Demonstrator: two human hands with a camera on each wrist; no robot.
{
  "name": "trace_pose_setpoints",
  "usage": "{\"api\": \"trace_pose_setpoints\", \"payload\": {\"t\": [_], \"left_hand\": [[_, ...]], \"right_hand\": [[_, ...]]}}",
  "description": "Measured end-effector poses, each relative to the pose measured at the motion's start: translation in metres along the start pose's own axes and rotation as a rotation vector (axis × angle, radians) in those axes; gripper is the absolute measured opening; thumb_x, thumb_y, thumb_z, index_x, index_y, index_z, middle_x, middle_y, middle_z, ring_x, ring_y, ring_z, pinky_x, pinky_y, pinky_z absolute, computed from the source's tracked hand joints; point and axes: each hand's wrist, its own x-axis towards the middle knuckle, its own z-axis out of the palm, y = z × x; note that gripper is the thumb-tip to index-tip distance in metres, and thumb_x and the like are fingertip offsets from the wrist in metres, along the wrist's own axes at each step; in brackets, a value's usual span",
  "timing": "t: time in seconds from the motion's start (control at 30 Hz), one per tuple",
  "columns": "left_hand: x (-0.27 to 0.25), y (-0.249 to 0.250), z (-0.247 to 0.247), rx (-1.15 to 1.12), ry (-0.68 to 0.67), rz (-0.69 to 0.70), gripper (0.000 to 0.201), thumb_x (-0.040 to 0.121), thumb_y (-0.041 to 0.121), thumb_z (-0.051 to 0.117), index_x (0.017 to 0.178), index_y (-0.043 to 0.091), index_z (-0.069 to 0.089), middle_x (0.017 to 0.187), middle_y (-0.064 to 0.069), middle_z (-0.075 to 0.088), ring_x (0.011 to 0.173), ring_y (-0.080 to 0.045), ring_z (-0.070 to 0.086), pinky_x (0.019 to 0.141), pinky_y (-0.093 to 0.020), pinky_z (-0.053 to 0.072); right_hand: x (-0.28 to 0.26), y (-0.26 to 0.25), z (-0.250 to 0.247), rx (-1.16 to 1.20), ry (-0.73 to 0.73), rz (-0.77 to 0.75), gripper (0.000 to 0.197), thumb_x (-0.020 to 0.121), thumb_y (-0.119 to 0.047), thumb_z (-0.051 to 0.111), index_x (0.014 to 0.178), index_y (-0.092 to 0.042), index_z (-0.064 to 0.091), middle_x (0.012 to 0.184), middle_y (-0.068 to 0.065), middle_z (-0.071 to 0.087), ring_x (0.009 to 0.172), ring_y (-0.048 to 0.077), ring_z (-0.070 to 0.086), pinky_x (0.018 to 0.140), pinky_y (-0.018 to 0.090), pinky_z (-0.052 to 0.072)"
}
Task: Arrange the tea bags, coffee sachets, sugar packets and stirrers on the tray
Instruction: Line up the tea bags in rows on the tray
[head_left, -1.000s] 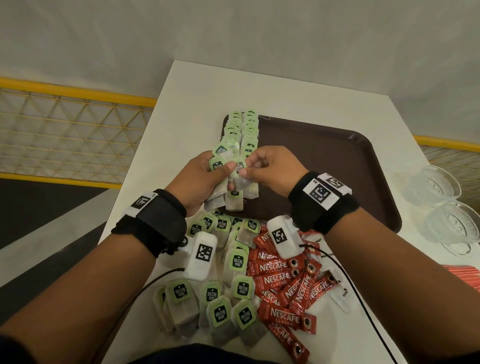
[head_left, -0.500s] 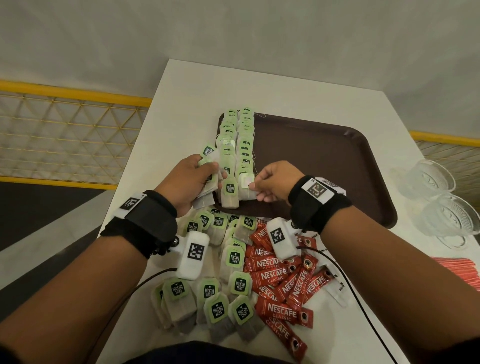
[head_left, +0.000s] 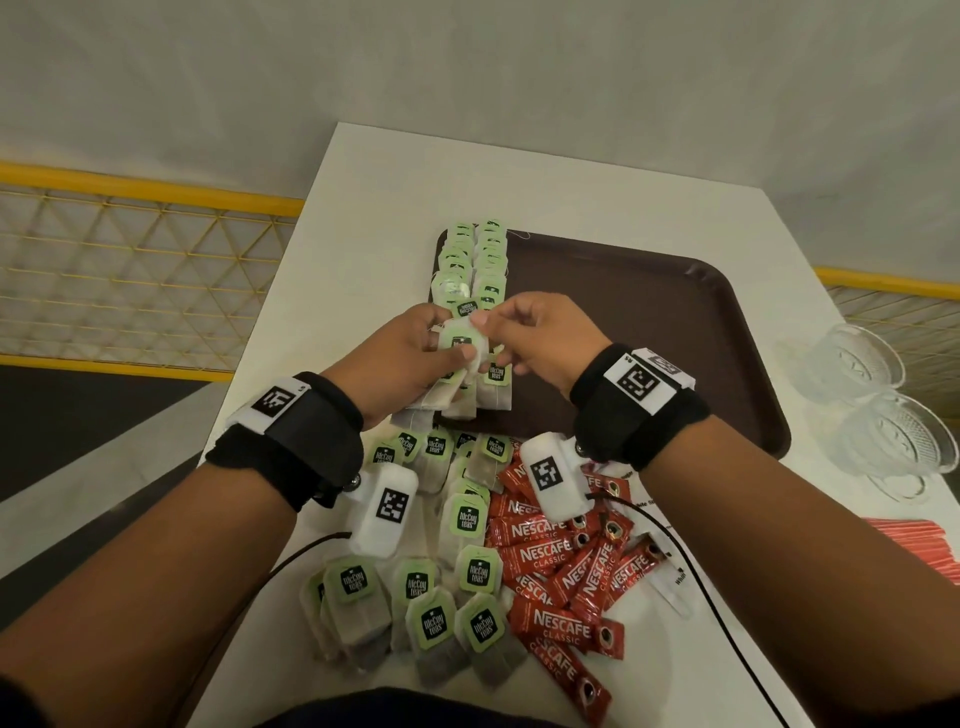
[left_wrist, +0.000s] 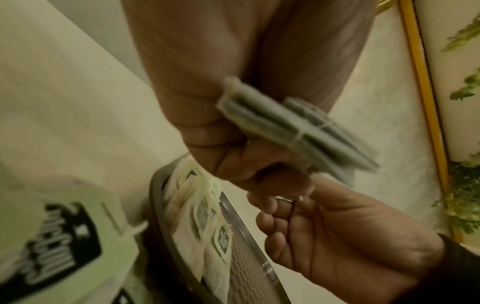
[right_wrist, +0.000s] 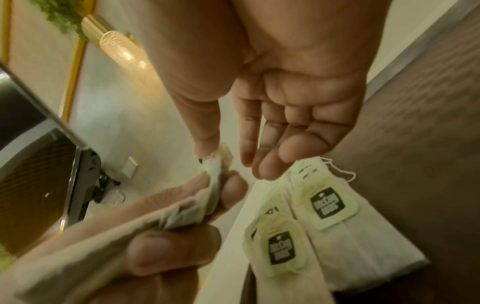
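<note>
Holding small stack of green-tagged paper tea bags (head_left: 460, 358), left hand (head_left: 400, 358) grips it; right hand (head_left: 540, 338) pinches top bag. Two rows laid along brown plastic tray (head_left: 675, 332) left edge. Loose tea bags (head_left: 441, 597), red coffee sachets (head_left: 561, 566), red stirrers (head_left: 924, 545) on table unplaced.

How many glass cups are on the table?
2. One cup sits right of the tray, the other cup just nearer beside it. More could lie out of view.

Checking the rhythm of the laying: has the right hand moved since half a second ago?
Yes. The right hand has lifted off the near end of the tea bag rows on the tray and gone left to the bags in the left hand.
</note>
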Motion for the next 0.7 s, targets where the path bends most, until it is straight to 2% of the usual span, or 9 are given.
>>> {"api": "trace_pose_setpoints", "payload": {"t": [0.07, 0.1, 0.23, 0.3, 0.4, 0.5, 0.57, 0.63, 0.7], "left_hand": [[0.001, 0.0, 0.002, 0.055, -0.013, 0.001, 0.047, 0.088, 0.03, 0.069, 0.126, 0.011, 0.049, 0.103, -0.018, 0.072, 0.088, -0.038, 0.068, 0.083, -0.054, 0.054], [0.002, 0.0, 0.003, 0.07, -0.027, 0.004, 0.042, 0.09, 0.027, 0.069, 0.124, 0.012, 0.049, 0.102, -0.017, 0.072, 0.089, -0.039, 0.069, 0.082, -0.055, 0.055], [0.006, -0.005, 0.004, 0.148, -0.036, -0.011, 0.036, 0.093, 0.021, 0.067, 0.123, 0.019, 0.048, 0.102, -0.008, 0.073, 0.08, -0.021, 0.073, 0.069, -0.036, 0.056], [0.007, -0.005, 0.005, 0.192, -0.037, 0.009, 0.037, 0.093, 0.022, 0.067, 0.125, 0.022, 0.048, 0.104, -0.005, 0.073, 0.084, -0.017, 0.072, 0.074, -0.034, 0.057], [0.007, -0.003, 0.007, 0.207, -0.041, 0.038, 0.041, 0.093, 0.023, 0.067, 0.129, 0.021, 0.048, 0.106, -0.001, 0.073, 0.092, -0.017, 0.072, 0.086, -0.04, 0.058], [0.008, -0.004, 0.006, 0.185, -0.019, 0.011, 0.038, 0.093, 0.025, 0.066, 0.127, 0.022, 0.048, 0.102, -0.002, 0.075, 0.089, -0.02, 0.073, 0.087, -0.046, 0.058], [0.006, -0.006, 0.004, 0.164, -0.002, -0.013, 0.03, 0.095, 0.024, 0.064, 0.122, 0.023, 0.05, 0.098, -0.002, 0.077, 0.088, -0.023, 0.073, 0.085, -0.049, 0.058], [0.005, -0.007, 0.001, 0.178, 0.018, -0.02, 0.022, 0.097, 0.023, 0.06, 0.116, 0.02, 0.05, 0.094, 0.002, 0.077, 0.089, -0.02, 0.072, 0.083, -0.043, 0.058], [0.004, -0.007, -0.002, 0.207, 0.045, -0.015, 0.016, 0.099, 0.021, 0.056, 0.113, 0.016, 0.051, 0.094, 0.001, 0.077, 0.084, -0.009, 0.071, 0.071, -0.025, 0.054]], "right_hand": [[0.001, 0.0, 0.001, 0.067, -0.005, 0.057, 0.047, 0.086, -0.048, 0.065, 0.096, -0.002, 0.067, 0.088, 0.013, 0.071, 0.066, 0.013, 0.065, 0.056, 0.028, 0.049], [0.0, -0.001, 0.002, 0.114, -0.003, 0.094, 0.049, 0.087, -0.052, 0.062, 0.093, -0.003, 0.066, 0.084, 0.012, 0.069, 0.064, 0.015, 0.064, 0.055, 0.028, 0.047], [-0.002, -0.01, -0.004, 0.29, 0.004, 0.285, 0.06, 0.085, -0.069, 0.047, 0.081, -0.012, 0.065, 0.068, 0.001, 0.064, 0.055, 0.011, 0.056, 0.051, 0.024, 0.043], [-0.005, -0.008, -0.006, 0.258, -0.047, 0.276, 0.045, 0.087, -0.057, 0.058, 0.081, -0.012, 0.063, 0.068, 0.001, 0.062, 0.055, 0.01, 0.055, 0.053, 0.023, 0.042], [-0.008, -0.003, -0.005, 0.286, -0.074, 0.203, 0.018, 0.086, -0.025, 0.071, 0.086, -0.009, 0.062, 0.074, 0.005, 0.063, 0.059, 0.01, 0.056, 0.054, 0.022, 0.042], [-0.007, 0.0, -0.006, 0.382, 0.012, 0.143, 0.011, 0.089, -0.015, 0.067, 0.092, -0.009, 0.059, 0.09, 0.011, 0.066, 0.069, 0.014, 0.059, 0.056, 0.021, 0.047], [-0.006, 0.002, -0.009, 0.412, 0.06, 0.128, 0.008, 0.091, -0.015, 0.064, 0.089, -0.012, 0.057, 0.089, 0.011, 0.068, 0.065, 0.013, 0.061, 0.056, 0.021, 0.049], [-0.007, 0.007, -0.014, 0.398, 0.048, 0.163, 0.008, 0.092, -0.015, 0.064, 0.091, -0.011, 0.057, 0.085, 0.011, 0.07, 0.059, 0.011, 0.064, 0.052, 0.021, 0.05], [-0.009, 0.016, -0.016, 0.315, -0.007, 0.21, 0.012, 0.09, -0.017, 0.066, 0.095, -0.01, 0.059, 0.084, 0.011, 0.072, 0.057, 0.011, 0.065, 0.049, 0.02, 0.048]]}}
